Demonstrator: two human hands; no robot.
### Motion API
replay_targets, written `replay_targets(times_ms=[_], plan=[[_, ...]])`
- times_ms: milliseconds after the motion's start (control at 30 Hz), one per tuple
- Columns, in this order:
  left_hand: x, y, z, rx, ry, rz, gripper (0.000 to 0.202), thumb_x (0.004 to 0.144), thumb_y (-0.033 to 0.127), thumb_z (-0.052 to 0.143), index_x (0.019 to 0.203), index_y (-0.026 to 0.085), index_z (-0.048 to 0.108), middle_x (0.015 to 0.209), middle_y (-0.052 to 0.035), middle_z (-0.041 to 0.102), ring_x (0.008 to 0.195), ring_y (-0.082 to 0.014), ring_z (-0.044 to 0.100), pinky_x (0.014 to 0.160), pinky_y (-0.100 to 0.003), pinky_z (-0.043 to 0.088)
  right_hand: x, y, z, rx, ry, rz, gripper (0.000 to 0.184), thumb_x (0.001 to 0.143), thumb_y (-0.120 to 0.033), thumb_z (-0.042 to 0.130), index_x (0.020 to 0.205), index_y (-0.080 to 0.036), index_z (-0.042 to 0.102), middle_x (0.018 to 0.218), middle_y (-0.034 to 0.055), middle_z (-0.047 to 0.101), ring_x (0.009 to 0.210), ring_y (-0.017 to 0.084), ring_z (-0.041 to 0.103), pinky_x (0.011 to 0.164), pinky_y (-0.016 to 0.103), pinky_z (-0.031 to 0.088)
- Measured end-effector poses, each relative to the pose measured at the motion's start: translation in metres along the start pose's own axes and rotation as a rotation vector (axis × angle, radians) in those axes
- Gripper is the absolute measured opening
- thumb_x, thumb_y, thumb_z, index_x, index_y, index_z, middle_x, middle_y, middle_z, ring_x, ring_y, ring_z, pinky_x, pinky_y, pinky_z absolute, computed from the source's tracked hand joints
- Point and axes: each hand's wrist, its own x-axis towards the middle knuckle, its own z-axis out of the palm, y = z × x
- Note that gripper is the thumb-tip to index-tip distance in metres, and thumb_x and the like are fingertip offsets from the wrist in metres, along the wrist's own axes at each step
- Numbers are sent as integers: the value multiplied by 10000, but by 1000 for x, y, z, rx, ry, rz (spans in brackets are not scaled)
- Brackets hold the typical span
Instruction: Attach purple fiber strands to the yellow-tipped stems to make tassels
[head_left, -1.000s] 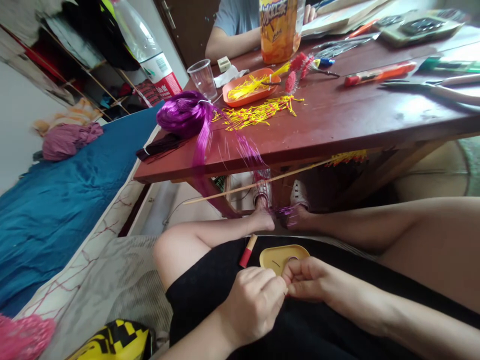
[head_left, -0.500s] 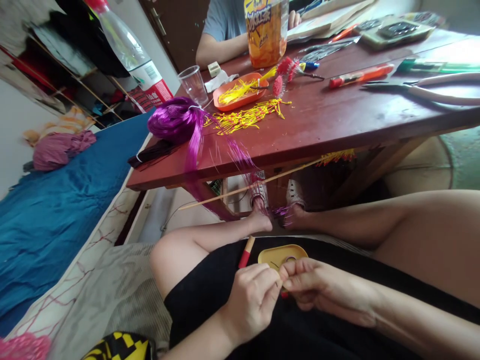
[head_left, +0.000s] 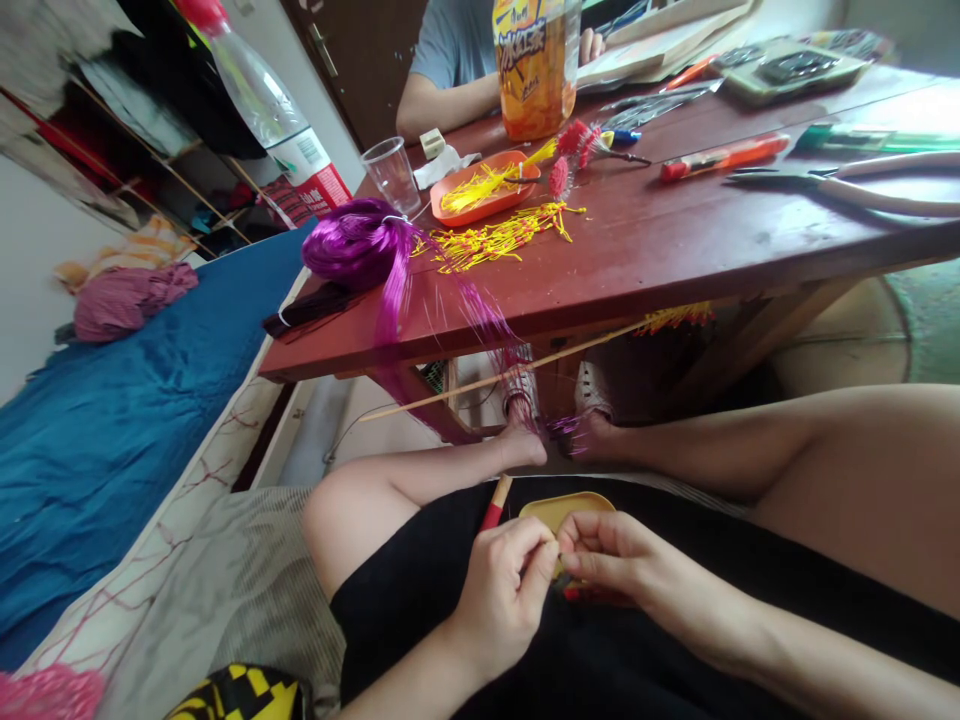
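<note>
My left hand (head_left: 504, 590) is closed above my lap, thumb and forefinger pinched on something too small to name. Beside it, my right hand (head_left: 626, 560) also pinches, its fingertips close to the left ones; whatever they grip is hidden. A small red piece (head_left: 572, 593) shows just below the right fingers, and I cannot tell whether it is held. Behind both hands a yellow tray (head_left: 566, 505) rests on the black cloth (head_left: 405, 560) over my lap, partly covered by the fingers. A short stick with a red end (head_left: 495, 505) lies left of the tray.
On the red-brown table (head_left: 637, 260) ahead are a purple fibre bundle (head_left: 352, 245), yellow knotted strands (head_left: 502, 238), an orange tray (head_left: 487, 205), a tea bottle (head_left: 536, 90) and pliers (head_left: 832, 180). Purple threads hang over its edge. Another person's arm (head_left: 450, 105) rests at the far side.
My fingertips have drawn slightly apart, and the right hand's fingers have shifted and now cover more of the tray's inside. The whole view has moved a little.
</note>
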Motion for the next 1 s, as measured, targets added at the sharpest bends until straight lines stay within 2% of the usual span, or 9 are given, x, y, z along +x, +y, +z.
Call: replay_targets(times_ms=[133, 300, 367, 500, 600, 700, 833, 1000], plan=[[0, 0, -3, 85, 2, 82, 238, 863, 157, 402, 630, 176, 448, 583, 24, 443, 542, -101, 427, 526, -200, 330, 0, -4, 1, -32, 37, 14, 312, 636, -417, 671, 649, -182, 464, 638, -43, 414, 611, 101, 359, 579, 211, 338], [6, 5, -12, 252, -70, 133, 260, 848, 151, 437, 598, 172, 504, 584, 23, 479, 570, -116, 445, 587, -239, 323, 1, -6, -1, -69, 41, 33, 229, 669, -342, 619, 647, -173, 466, 615, -44, 418, 583, 91, 351, 517, 187, 316], [10, 8, -12, 215, -68, 49, 265, 835, 158, 453, 575, 171, 507, 572, 26, 475, 557, -116, 436, 574, -246, 310, 1, -2, -1, -81, 52, 9, 223, 695, -332, 611, 663, -181, 450, 641, -44, 421, 603, 95, 365, 544, 197, 344], [12, 7, -1, -103, 12, -242, 290, 794, 195, 480, 508, 173, 439, 528, 38, 387, 527, -113, 367, 511, -238, 272, 0, 12, -1, -243, 100, -130, 205, 813, -362, 514, 717, -201, 431, 648, -52, 386, 590, 102, 352, 557, 215, 363], [9, 1, 11, -267, 32, -353, 284, 770, 232, 491, 500, 176, 422, 514, 44, 363, 527, -113, 334, 515, -243, 261, -2, 22, -3, -375, 99, -205, 204, 861, -364, 447, 739, -199, 440, 631, -50, 382, 570, 109, 342, 533, 220, 347], [6, -4, 17, -327, -1, -391, 279, 781, 265, 464, 519, 180, 420, 498, 50, 351, 498, -107, 320, 490, -238, 253, -3, 26, -6, -431, 81, -214, 210, 873, -368, 427, 764, -192, 462, 657, -35, 421, 588, 115, 375, 552, 227, 364], [3, -4, 14, -369, -53, -402, 259, 806, 281, 446, 568, 180, 437, 508, 56, 345, 494, -103, 315, 485, -231, 258, -4, 26, -8, -532, 117, -208, 187, 881, -335, 413, 767, -197, 467, 679, -25, 454, 621, 125, 413, 605, 244, 395], [-1, 5, 10, -201, 27, -322, 271, 817, 216, 465, 551, 175, 442, 560, 39, 396, 562, -114, 369, 525, -231, 286, -5, 24, -3, -582, 166, -219, 165, 856, -319, 451, 742, -201, 471, 634, -32, 432, 578, 123, 394, 547, 229, 376]])
